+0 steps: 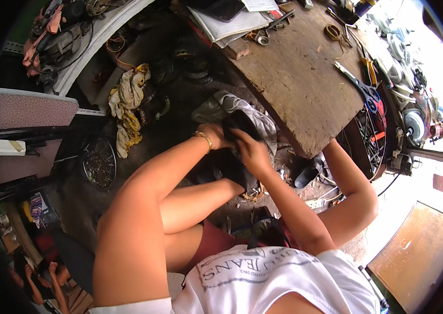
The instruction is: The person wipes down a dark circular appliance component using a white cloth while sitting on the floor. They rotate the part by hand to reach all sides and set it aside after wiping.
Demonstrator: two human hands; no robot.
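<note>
Low beside the workbench, both hands meet at a black object (242, 125), too dark to identify. My left hand (213, 135), with a gold bracelet (205, 140) at its wrist, holds the object's left side, its fingertips partly hidden. My right hand (253, 154) is blurred, and its fingers lie across the object's lower right part. A crumpled grey cloth (262, 117) is behind and around it. Below the hands, my bent left leg (202, 202) crosses the view, and my right leg (347, 176) passes under the bench.
The wooden workbench (296, 90) bears blue-handled scissors (367, 92), yellow-handled pliers (370, 70), a roll of tape (332, 32) and papers (225, 25). A basin of small metal parts (99, 163) and a stained cloth (127, 106) are left. A power strip (317, 203) lies rightward. Another person's arms (54, 280) show lower left.
</note>
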